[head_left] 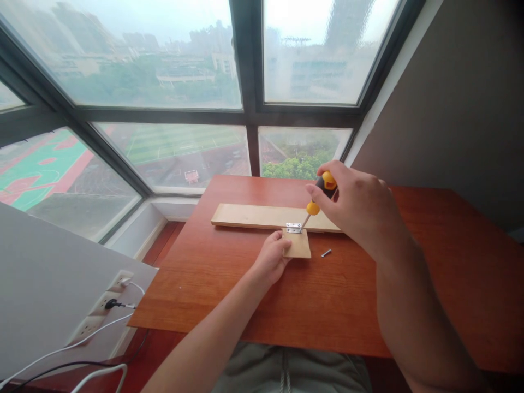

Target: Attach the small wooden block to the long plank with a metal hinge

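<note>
My right hand (356, 204) is closed round a yellow and black screwdriver (320, 194), whose tip points down onto a small metal hinge (293, 227). The hinge joins a long pale wooden board (254, 216) to a small wooden block (298, 245). My left hand (271, 257) grips the left side of the small block and presses it against the reddish wooden table (229, 289). A loose screw (326, 252) lies on the table just right of the block.
Large windows stand behind the table, with a grey wall to the right. At the lower left a wall socket strip (102, 305) holds plugs with white and black cables (82, 349) trailing down. My lap shows below the table's near edge.
</note>
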{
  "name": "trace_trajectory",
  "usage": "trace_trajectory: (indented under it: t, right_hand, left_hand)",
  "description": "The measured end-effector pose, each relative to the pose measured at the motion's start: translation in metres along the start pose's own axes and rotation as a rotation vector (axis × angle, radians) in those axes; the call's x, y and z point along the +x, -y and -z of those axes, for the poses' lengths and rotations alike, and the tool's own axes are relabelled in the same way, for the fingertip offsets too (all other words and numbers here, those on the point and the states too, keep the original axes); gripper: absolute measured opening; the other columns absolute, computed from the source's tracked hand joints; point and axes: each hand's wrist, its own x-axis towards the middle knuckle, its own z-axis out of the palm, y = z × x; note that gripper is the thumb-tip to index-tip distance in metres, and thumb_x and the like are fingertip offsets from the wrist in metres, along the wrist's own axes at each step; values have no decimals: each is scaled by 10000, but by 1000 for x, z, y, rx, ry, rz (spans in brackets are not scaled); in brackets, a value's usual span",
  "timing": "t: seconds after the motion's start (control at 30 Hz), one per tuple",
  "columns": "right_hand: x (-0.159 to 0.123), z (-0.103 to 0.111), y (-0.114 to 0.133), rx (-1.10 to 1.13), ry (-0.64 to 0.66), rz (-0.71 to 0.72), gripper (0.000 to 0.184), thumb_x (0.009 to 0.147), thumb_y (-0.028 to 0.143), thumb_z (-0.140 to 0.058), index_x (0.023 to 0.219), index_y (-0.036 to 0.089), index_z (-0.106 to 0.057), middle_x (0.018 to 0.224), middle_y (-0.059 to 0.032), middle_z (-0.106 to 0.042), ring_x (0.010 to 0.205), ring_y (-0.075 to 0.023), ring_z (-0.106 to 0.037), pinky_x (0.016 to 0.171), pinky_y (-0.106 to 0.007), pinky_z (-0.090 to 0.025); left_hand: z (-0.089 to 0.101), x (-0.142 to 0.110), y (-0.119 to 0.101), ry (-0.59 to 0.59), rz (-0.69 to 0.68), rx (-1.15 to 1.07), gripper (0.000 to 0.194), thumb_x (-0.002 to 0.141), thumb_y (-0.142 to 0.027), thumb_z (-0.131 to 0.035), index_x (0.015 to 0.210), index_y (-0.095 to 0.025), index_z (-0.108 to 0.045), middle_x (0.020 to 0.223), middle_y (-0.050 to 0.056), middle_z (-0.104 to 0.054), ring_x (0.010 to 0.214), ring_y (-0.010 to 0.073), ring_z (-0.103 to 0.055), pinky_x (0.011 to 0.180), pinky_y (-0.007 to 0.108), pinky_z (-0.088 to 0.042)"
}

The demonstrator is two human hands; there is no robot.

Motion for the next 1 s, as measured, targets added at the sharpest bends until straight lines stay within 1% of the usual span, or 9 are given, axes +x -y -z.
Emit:
trace_trajectory:
  t: [0.13, 0.27, 0.33, 0.47, 0.53, 0.63, 0.77, 0.87, 1.0]
  right_hand:
    - [1, 0, -2, 56, 0, 29, 286, 854, 345, -536, 1099, 227, -625, 796, -43, -697, 675, -214, -611, 593, -306, -363]
    - [-2, 3, 0, 75, 25, 50, 357, 814, 263, -529, 1164, 234, -592, 951, -53, -716, 720, -213, -625, 606, -310, -377]
    - [-3, 4, 1, 56, 30, 43, 349, 812, 272, -534, 1154, 239, -594, 993, -62, -714, 730, -220, -627, 603, -314, -377]
    - [-2, 3, 1, -25, 15, -34, 304, 854, 416, -539, 1084, 238, -627, 810, -65, -703, 668, -238, -612, 578, -319, -361]
    - [-1, 2, 0, -24, 1, -42, 273, 870, 413, -524, 1041, 234, -640, 792, -64, -698, 673, -237, -612, 579, -317, -359]
    - [-1, 2, -1, 49, 3, 21, 241, 842, 296, -528, 1050, 235, -633, 952, -61, -711, 734, -220, -623, 602, -312, -379]
    - [-4, 3, 2, 89, 3, 66, 365, 784, 215, -539, 1144, 232, -601, 1150, -75, -673, 811, -216, -629, 616, -310, -395]
    - [-5, 3, 4, 51, -9, 51, 331, 819, 280, -547, 1142, 235, -607, 1152, -79, -674, 841, -233, -630, 607, -315, -388]
    - [-2, 2, 2, -22, -24, -21, 265, 882, 369, -524, 1084, 241, -637, 1029, -73, -709, 770, -233, -624, 574, -313, -351]
  left_hand:
    - [0, 0, 0, 7, -5, 4, 285, 665, 33, -554, 901, -117, -613, 911, 111, -697, 781, 182, -679, 707, 286, -578]
    - [0, 0, 0, 5, -5, 3, 290, 656, 30, -560, 898, -117, -621, 903, 110, -699, 791, 188, -683, 717, 290, -580]
    - [0, 0, 0, 3, -5, 2, 291, 656, 30, -560, 901, -116, -619, 905, 112, -699, 789, 188, -683, 715, 290, -580]
    - [1, 0, 0, 5, -6, -1, 284, 657, 30, -564, 896, -115, -615, 907, 112, -696, 774, 180, -677, 700, 282, -577]
    - [1, 0, 0, 9, -5, -1, 275, 662, 27, -566, 893, -115, -612, 906, 110, -695, 766, 176, -674, 692, 278, -576]
    - [1, 0, 0, 19, -5, -1, 278, 667, 29, -561, 899, -114, -614, 906, 108, -694, 762, 173, -674, 687, 272, -573]
    - [0, -1, 0, 23, -11, -3, 280, 664, 32, -554, 894, -111, -621, 906, 111, -695, 767, 178, -677, 691, 275, -574]
    - [0, -1, 0, 23, -12, -2, 273, 662, 30, -559, 885, -114, -621, 900, 109, -695, 767, 180, -676, 694, 278, -574]
    - [1, 0, 0, 15, -5, -2, 265, 667, 25, -567, 883, -119, -618, 894, 104, -693, 775, 178, -674, 697, 274, -572]
